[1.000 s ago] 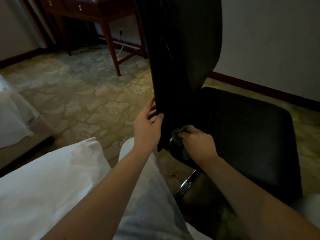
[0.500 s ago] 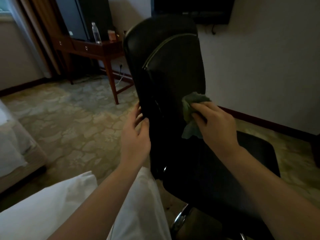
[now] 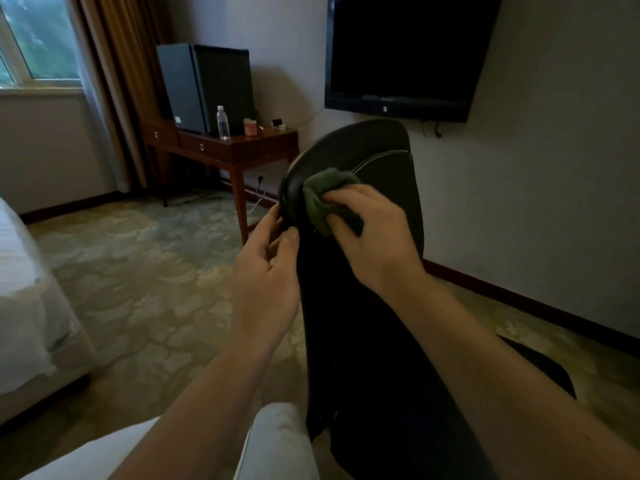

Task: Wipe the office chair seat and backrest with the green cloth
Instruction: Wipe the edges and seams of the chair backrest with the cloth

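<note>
The black office chair backrest rises in the middle of the head view, its rounded top near the wall TV. My right hand grips the bunched green cloth and presses it against the upper left part of the backrest. My left hand holds the backrest's left edge just below the cloth, thumb on the front and fingers curled behind. Only a dark sliver of the chair seat shows, behind my right forearm at the lower right.
A wooden desk stands behind the chair with a small fridge, a water bottle and small items. A TV hangs on the wall. A white bed lies at left. Patterned carpet covers the floor.
My right hand has carried the cloth from the base of the backrest up to near its top. My left hand has slid up the backrest's left edge. The camera has tilted upward.
</note>
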A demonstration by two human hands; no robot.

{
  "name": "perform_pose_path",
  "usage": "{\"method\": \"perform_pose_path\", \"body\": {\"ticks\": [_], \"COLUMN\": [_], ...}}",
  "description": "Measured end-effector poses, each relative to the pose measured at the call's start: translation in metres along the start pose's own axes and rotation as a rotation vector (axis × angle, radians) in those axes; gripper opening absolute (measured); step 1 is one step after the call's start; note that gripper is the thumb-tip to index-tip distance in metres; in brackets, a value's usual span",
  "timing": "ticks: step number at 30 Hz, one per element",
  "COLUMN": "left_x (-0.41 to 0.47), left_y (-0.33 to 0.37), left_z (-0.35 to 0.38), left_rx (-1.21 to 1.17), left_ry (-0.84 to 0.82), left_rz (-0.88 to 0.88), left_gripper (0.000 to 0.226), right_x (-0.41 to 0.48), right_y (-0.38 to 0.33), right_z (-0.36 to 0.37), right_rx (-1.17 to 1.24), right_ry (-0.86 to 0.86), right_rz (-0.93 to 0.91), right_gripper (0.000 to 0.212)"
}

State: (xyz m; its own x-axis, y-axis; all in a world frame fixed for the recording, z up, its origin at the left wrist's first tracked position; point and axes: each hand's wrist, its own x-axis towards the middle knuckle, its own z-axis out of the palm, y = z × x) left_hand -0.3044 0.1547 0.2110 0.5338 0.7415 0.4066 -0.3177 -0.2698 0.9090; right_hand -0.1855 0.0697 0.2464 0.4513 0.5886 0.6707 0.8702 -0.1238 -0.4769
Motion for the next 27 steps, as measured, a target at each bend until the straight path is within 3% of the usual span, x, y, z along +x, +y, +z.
{"method": "perform_pose_path", "body": {"ticks": [8,16,23,27], "left_x": [0.006,0.003,0.006,0.007], "left_y": [0.005,0.004,0.003,0.003], "left_z": [-0.002,0.005,-0.002,-0.006], "left_rx": [0.035,0.076,0.155,0.172], "left_ry": [0.032,0.069,0.027,-0.018], "left_rz": [-0.046,0.027,0.072,0.086], "left_gripper": [0.037,0.040,0.051,0.056], "right_x": [-0.011,0.009,0.032,0.020], "right_y": [0.001,0.006,0.022,0.019], "right_z": [0.002,-0.002,0.007,0.008], "right_rx": [0.282,0.218,0.044,0.136], "right_ry": [-0.077,-0.088,0.039,0.015], "right_rz": [0.084,0.098,0.182,0.253], "right_gripper": [0.023,0.021,0.022,0.024]}}
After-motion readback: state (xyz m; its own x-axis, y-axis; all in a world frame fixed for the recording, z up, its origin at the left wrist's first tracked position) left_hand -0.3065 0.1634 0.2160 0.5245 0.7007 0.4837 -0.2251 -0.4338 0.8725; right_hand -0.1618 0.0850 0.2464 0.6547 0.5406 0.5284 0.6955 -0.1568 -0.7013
